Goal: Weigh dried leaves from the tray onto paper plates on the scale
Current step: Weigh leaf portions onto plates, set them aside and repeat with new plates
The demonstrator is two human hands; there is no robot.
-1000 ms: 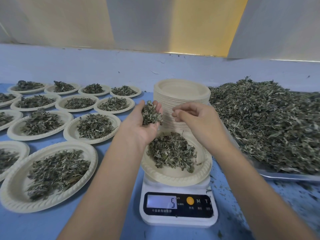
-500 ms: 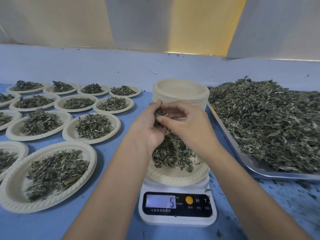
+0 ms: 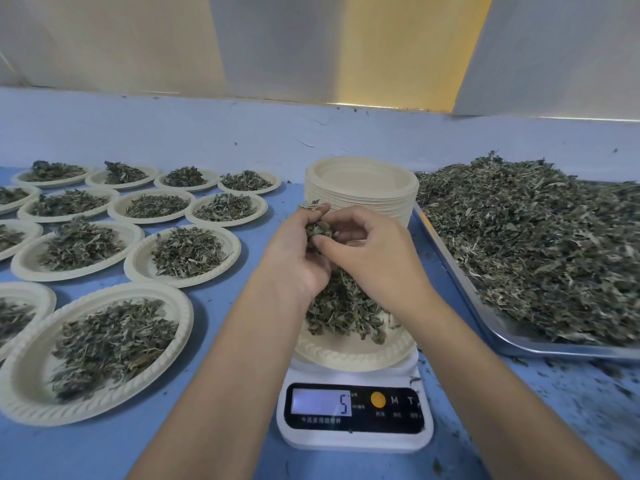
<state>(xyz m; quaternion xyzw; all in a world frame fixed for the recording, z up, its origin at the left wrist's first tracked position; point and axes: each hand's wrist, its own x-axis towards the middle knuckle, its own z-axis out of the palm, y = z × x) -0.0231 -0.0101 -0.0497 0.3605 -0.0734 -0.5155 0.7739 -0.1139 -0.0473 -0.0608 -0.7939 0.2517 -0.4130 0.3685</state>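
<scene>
Both raised over the plate [image 3: 349, 356], left hand [image 3: 294, 252] cups leaves [image 3: 316, 231], right hand [image 3: 372, 252] pinches.

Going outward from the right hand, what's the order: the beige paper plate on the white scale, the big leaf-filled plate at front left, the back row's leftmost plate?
1. Beige paper plate on the white scale: beneath the right hand.
2. Big leaf-filled plate: front left.
3. Back row's leftmost plate: far left.

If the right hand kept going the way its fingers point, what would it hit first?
The clump of leaves cupped in the left hand: the right hand has its fingers pointing left into it, and they seem to touch it.
</scene>
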